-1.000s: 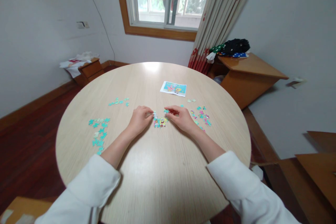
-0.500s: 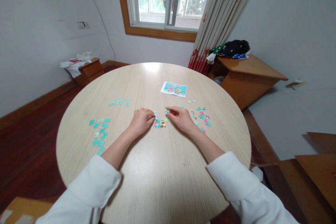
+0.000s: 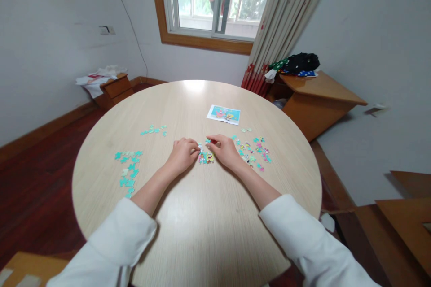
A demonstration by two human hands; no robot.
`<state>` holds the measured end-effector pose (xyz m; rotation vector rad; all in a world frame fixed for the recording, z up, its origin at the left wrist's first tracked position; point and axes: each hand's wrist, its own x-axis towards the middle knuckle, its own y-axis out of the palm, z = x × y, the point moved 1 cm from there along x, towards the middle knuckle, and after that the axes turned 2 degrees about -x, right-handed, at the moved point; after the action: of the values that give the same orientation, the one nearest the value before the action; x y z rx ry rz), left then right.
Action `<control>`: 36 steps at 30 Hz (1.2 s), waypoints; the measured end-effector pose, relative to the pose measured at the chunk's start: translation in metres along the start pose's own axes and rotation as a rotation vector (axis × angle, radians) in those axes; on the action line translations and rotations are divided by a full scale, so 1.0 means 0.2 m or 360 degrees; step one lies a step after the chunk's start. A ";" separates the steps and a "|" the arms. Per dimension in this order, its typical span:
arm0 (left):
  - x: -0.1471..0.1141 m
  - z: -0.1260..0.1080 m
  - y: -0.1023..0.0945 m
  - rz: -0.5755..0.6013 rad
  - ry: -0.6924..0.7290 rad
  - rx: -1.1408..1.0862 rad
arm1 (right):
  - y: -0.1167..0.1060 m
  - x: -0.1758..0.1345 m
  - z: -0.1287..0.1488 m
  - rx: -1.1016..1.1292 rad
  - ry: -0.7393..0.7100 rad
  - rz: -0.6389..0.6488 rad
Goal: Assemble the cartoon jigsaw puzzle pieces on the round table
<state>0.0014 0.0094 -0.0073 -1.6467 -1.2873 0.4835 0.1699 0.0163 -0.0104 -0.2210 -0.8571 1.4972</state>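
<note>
A small block of joined jigsaw puzzle pieces (image 3: 206,158), with a yellow cartoon figure on its right, lies at the middle of the table. My left hand (image 3: 184,154) is closed at its upper left edge, thumb and fingertips pinched on the joined pieces there. Just above the block, my right hand (image 3: 225,149) pinches a teal puzzle piece (image 3: 208,141) between thumb and finger. The fingers partly cover both the held piece and the block's upper part.
A printed reference picture (image 3: 223,115) lies beyond my hands. Loose multicoloured pieces (image 3: 261,148) spread to the right; teal pieces (image 3: 127,183) lie at left, with pale green ones (image 3: 153,130) farther back. The round table (image 3: 202,233) stands before a window, near a wooden cabinet (image 3: 313,98).
My right hand has moved left with the teal piece, bringing it above the joined block. More loose pieces show at the right where that hand was. My left hand stays almost in place.
</note>
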 end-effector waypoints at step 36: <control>-0.01 -0.03 0.00 0.0062 -0.0025 0.0049 | 0.10 0.03 -0.02 -0.0479 -0.0042 0.0241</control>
<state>0.0049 0.0060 -0.0049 -1.6477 -1.2554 0.5385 0.1561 0.0253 -0.0230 -0.4981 -1.1068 1.5085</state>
